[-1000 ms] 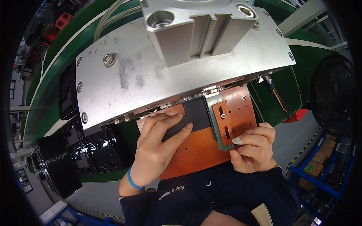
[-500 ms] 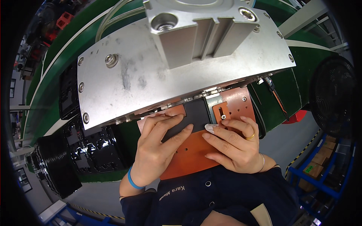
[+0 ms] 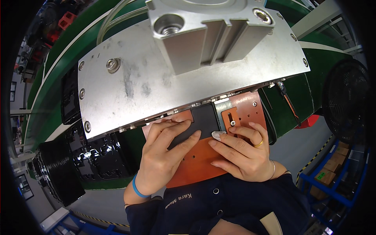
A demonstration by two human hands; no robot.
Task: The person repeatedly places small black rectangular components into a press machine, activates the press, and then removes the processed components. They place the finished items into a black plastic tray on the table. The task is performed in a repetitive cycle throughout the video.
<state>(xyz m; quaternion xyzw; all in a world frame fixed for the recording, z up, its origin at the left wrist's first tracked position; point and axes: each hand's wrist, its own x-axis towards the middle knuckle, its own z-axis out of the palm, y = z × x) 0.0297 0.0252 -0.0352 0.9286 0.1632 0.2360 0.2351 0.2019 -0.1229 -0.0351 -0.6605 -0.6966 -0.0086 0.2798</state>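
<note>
In the head view, the dark grey sheet (image 3: pixel 205 117) lies flat on the orange base plate (image 3: pixel 196 170), its far edge reaching under the silver press plate (image 3: pixel 129 90) and its near end just above the bare part of the base. A notched salmon piece (image 3: pixel 182 116) sits on its left and a metal strip (image 3: pixel 222 105) on its right, so the sheet appears to be kept square between the two. The left hand (image 3: pixel 161 152) is spread over its left part, thumb and forefinger a little apart and laid on the sheet; its grip looks like a downward press rather than a pinch, probably to stop the sheet sliding. The right hand (image 3: pixel 244 152) has its fingers loosely bent, thumb well apart from them, and the white-covered fingertip (image 3: pixel 217 135) at the sheet's near right corner; this grip is wide and closes on nothing visible, perhaps feeling that the edge is aligned. Whether that fingertip bears down cannot be told. Beside these fingers stands the slotted orange block (image 3: pixel 225 117), fixed by a screw (image 3: pixel 233 123) in its slot, which presumably lets it be adjusted sideways.
</note>
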